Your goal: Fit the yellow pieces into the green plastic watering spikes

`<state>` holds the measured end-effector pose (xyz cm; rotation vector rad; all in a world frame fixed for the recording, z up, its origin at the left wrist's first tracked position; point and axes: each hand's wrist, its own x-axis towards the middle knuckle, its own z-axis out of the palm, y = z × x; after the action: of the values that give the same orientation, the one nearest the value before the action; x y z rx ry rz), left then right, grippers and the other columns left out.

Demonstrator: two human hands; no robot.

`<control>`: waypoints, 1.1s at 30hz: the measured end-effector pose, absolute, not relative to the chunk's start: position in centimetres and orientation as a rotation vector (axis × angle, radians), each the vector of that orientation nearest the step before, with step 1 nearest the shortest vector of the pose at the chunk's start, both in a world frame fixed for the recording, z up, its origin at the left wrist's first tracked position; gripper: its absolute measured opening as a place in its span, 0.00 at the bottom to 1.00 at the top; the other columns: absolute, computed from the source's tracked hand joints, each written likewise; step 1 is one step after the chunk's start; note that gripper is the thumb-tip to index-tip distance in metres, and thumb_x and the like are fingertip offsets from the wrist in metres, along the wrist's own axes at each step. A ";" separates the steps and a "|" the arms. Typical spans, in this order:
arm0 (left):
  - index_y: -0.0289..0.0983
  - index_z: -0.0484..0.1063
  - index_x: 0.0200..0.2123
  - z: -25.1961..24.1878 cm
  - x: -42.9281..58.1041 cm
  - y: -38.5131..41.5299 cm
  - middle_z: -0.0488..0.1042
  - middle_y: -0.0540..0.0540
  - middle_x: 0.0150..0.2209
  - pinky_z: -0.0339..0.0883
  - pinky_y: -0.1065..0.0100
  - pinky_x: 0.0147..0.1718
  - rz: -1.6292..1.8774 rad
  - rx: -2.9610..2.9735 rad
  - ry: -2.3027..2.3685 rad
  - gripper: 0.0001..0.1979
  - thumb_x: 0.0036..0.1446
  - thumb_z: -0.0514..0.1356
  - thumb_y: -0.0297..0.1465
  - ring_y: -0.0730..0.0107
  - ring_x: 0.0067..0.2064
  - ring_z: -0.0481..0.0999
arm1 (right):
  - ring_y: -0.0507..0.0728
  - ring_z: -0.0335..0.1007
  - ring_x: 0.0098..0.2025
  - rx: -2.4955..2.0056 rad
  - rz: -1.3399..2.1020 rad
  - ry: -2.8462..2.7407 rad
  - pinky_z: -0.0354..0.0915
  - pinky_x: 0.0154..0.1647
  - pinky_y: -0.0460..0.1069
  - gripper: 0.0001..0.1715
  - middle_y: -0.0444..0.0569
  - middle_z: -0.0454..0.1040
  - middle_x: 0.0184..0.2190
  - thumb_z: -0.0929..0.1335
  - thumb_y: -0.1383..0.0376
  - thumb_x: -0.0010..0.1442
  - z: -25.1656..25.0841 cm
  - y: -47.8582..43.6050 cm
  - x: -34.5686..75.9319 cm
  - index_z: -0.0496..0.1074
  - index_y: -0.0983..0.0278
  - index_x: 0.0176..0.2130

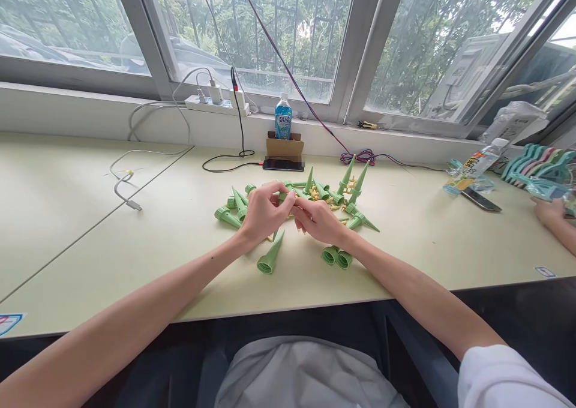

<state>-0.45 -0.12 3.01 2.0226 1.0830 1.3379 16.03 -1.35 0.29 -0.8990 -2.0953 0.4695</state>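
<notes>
My left hand point(266, 210) is closed round a green plastic spike, most of it hidden by the fingers. Fingertips of my right hand point(318, 217) meet it there in a pinch; what they hold is too small and covered to make out. Around both hands lie several hollow green spikes with ribbed collars, mixed with small yellow plastic parts point(317, 191). One loose spike point(270, 255) rests in front of my left hand, its threaded opening toward me. Two open-ended green pieces point(336, 256) lie below my right wrist. Behind the hands, some spikes point(359, 183) stand upright.
A phone point(283, 165) on a cable lies before a cardboard box point(285, 146) and a blue bottle point(283, 119). At right are another bottle point(477, 167), a dark phone point(481, 200), hangers point(537, 167) and another person's hand point(549, 211). A white cable point(130, 199) lies left.
</notes>
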 end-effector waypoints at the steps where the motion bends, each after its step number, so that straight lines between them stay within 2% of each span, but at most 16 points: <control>1: 0.36 0.70 0.26 3.0 -0.4 -0.1 0.72 0.51 0.20 0.59 0.72 0.19 1.341 2.021 1.077 0.12 0.57 0.59 0.38 0.73 0.20 0.71 | 0.49 0.63 0.20 -0.901 0.467 -2.095 0.60 0.27 0.45 0.16 0.40 0.69 0.21 0.57 0.62 0.72 0.3 -1.3 16.0 0.66 0.63 0.34; 7: 0.36 0.71 0.26 3.0 -0.4 -0.3 0.72 0.51 0.20 0.57 0.73 0.18 1.355 2.036 1.074 0.12 0.58 0.59 0.37 0.74 0.19 0.69 | 0.49 0.63 0.20 -0.909 0.479 -2.098 0.60 0.26 0.45 0.17 0.40 0.68 0.20 0.58 0.57 0.72 0.3 -1.4 16.1 0.66 0.62 0.36; 11: 0.36 0.71 0.26 3.2 -0.3 -0.4 0.73 0.49 0.24 0.58 0.73 0.18 1.376 2.042 1.065 0.11 0.57 0.59 0.36 0.74 0.20 0.71 | 0.49 0.63 0.20 -0.916 0.471 -2.099 0.59 0.26 0.45 0.17 0.40 0.68 0.19 0.59 0.56 0.71 0.5 -1.4 16.1 0.67 0.62 0.36; 19: 0.35 0.71 0.27 3.2 -0.2 -0.5 0.75 0.47 0.31 0.59 0.72 0.20 1.396 2.080 1.054 0.12 0.58 0.59 0.36 0.75 0.22 0.71 | 0.49 0.60 0.19 -0.971 0.423 -2.094 0.56 0.25 0.45 0.13 0.39 0.68 0.19 0.60 0.60 0.70 0.8 -1.6 16.2 0.67 0.62 0.35; 22: 0.35 0.71 0.27 3.2 -0.2 -0.6 0.75 0.47 0.31 0.59 0.72 0.19 1.397 2.086 1.053 0.12 0.59 0.59 0.36 0.76 0.22 0.70 | 0.49 0.60 0.19 -0.980 0.420 -2.093 0.56 0.25 0.46 0.14 0.39 0.68 0.19 0.60 0.59 0.70 1.0 -1.7 16.2 0.66 0.62 0.34; 28: 0.36 0.71 0.26 3.4 -0.1 -0.7 0.73 0.47 0.27 0.58 0.71 0.18 1.392 2.043 0.998 0.13 0.60 0.58 0.37 0.76 0.20 0.68 | 0.48 0.63 0.19 -0.900 0.540 -2.081 0.62 0.30 0.46 0.24 0.39 0.68 0.17 0.54 0.54 0.73 1.0 -1.8 16.2 0.64 0.63 0.31; 33: 0.36 0.71 0.25 3.4 -0.1 -0.8 0.74 0.46 0.28 0.58 0.72 0.17 1.412 2.004 0.955 0.14 0.59 0.59 0.37 0.76 0.22 0.70 | 0.47 0.63 0.17 -0.919 0.641 -2.009 0.62 0.28 0.45 0.22 0.37 0.68 0.16 0.56 0.52 0.72 0.9 -1.9 16.1 0.63 0.62 0.33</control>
<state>-0.08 -0.79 3.45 2.0036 0.9545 1.4117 16.14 -1.89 0.89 -0.9194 -2.0086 0.6409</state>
